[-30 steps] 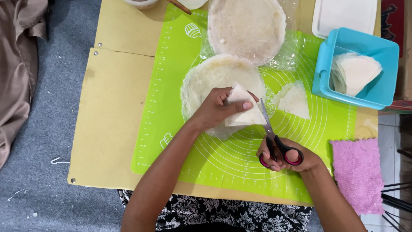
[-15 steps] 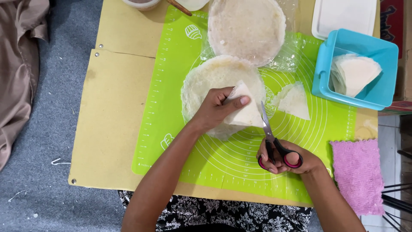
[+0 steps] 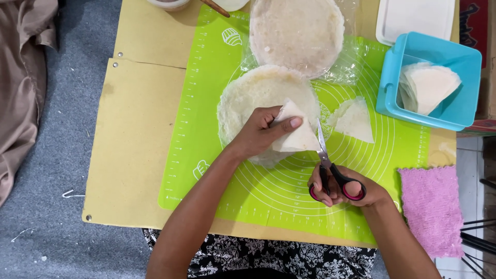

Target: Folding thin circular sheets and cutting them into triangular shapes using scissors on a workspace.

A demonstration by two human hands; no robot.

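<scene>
The left hand (image 3: 258,135) presses down on a round stack of thin, pale wrapper sheets (image 3: 258,98) lying on a bright green silicone mat (image 3: 206,170); its grip is closed, thumb and fingers pinching a folded white wedge of wrapper (image 3: 299,138) at the stack's right edge. The right hand (image 3: 343,188), nearer and further right, has its fingers through the black-and-pink handles of a pair of scissors (image 3: 330,168), its grip closed around them; the blades point away, their tips just beside the wedge. A loose cut wedge (image 3: 355,120) lies on the mat to the right. Beyond it, a light blue plastic tub (image 3: 439,57) holds more cut wedges. A second round stack in clear plastic (image 3: 297,33) lies at the far side. The mat rests on a tan board table (image 3: 139,144), with a pink cloth (image 3: 431,209) at near right.
</scene>
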